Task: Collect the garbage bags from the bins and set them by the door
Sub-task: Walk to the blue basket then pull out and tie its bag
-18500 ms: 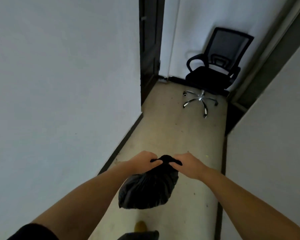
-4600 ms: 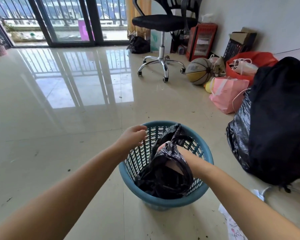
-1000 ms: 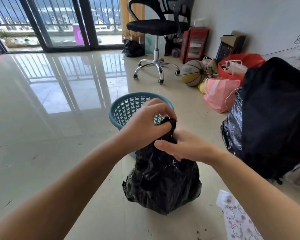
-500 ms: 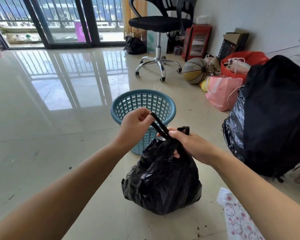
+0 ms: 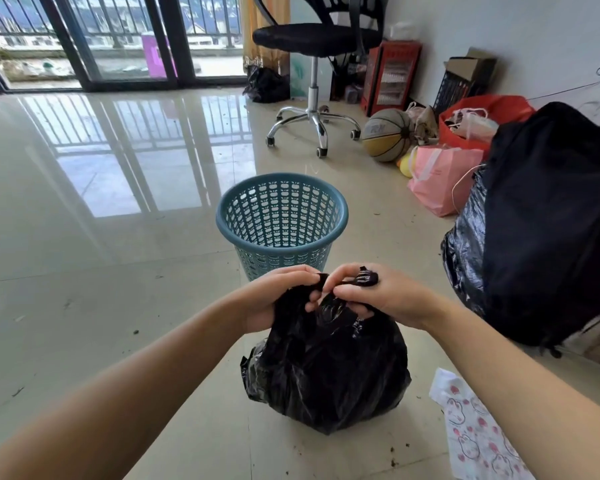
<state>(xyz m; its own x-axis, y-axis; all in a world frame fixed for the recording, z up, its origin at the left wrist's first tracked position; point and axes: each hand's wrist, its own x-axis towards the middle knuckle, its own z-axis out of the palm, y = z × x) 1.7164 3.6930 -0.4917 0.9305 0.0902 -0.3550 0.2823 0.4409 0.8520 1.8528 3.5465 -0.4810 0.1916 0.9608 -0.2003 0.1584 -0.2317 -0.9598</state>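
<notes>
A full black garbage bag (image 5: 326, 368) sits on the tiled floor just in front of me. My left hand (image 5: 278, 296) grips one gathered handle at the bag's top. My right hand (image 5: 371, 292) pinches the other handle, whose black end sticks out over my fingers. Both hands meet above the bag's mouth. Behind them stands the blue lattice bin (image 5: 281, 220), upright, with no bag inside it.
A large black bag pile (image 5: 541, 216) fills the right side. A pink bag (image 5: 440, 178), a basketball (image 5: 387, 135), a red bag (image 5: 482, 123) and an office chair (image 5: 316, 81) line the wall. A patterned cloth (image 5: 475, 441) lies at lower right. Glass balcony doors (image 5: 118, 39) stand at the back.
Both hands have come closer together at the bag's top, crossing its two handles. The bag stays on the floor in front of the bin.
</notes>
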